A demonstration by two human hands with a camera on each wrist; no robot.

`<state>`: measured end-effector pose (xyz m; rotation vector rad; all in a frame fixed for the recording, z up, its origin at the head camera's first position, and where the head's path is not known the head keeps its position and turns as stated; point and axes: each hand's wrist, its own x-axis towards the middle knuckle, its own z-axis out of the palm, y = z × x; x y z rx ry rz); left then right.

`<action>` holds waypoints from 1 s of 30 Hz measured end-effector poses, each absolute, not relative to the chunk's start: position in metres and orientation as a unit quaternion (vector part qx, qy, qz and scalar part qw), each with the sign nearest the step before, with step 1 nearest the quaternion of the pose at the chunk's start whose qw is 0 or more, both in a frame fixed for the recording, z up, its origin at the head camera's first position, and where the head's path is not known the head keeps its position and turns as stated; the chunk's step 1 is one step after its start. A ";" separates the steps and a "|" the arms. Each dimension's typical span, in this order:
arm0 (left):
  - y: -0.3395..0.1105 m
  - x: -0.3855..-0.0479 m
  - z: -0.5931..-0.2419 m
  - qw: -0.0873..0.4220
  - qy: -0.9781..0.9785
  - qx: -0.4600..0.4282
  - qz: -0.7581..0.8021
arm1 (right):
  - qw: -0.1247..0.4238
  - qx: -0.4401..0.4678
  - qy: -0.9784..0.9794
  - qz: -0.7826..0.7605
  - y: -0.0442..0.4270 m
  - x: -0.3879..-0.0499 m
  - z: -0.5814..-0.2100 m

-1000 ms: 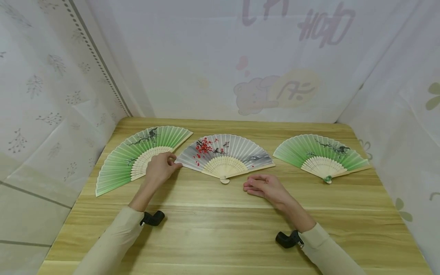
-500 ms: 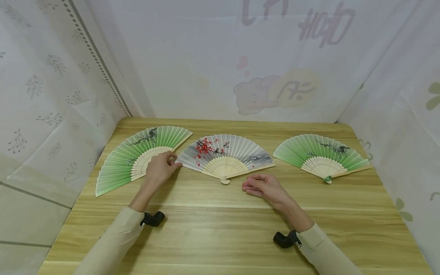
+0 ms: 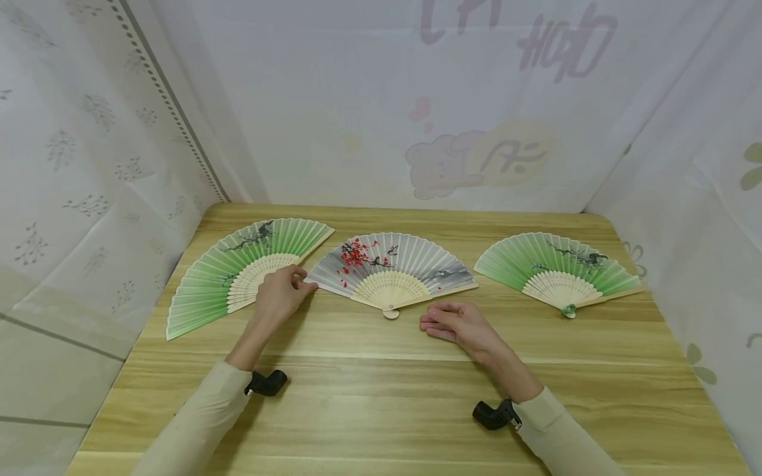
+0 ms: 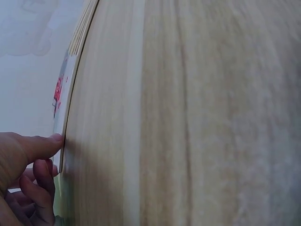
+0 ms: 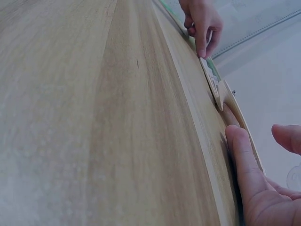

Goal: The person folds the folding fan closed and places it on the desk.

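Observation:
A grey-white fan with red blossoms (image 3: 391,268) lies spread in the middle of the table. My left hand (image 3: 278,291) pinches its left end between thumb and fingers; in the left wrist view the left hand (image 4: 28,174) has its thumb on the fan's edge stick (image 4: 70,99). Just below the fan's right edge, my right hand (image 3: 467,328) rests low over the wood, fingers extended and holding nothing. In the right wrist view the right hand's fingers (image 5: 244,160) lie beside the fan's edge. A green fan (image 3: 205,284) spreads partly behind my left hand.
Another green fan (image 3: 556,268) with a green knot at its pivot lies spread at the right of the wooden table (image 3: 369,410). Printed white cloth (image 3: 333,119) hangs behind and at both sides. Black devices (image 3: 266,383) are strapped at both wrists.
My right hand has shifted very slightly left since a second ago. The left hand keeps its pinch on the middle fan, and the fans look almost unmoved.

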<state>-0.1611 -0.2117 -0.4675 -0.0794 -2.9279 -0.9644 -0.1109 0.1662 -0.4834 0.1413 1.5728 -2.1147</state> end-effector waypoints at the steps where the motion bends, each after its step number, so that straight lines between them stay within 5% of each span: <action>1: -0.212 -0.161 -0.468 0.030 -0.949 -0.025 -0.312 | 0.248 0.053 0.578 -0.776 0.166 -0.111 -0.483; 30: -0.208 -0.162 -0.472 0.037 -0.949 -0.011 -0.314 | 0.252 0.063 0.561 -0.786 0.158 -0.112 -0.485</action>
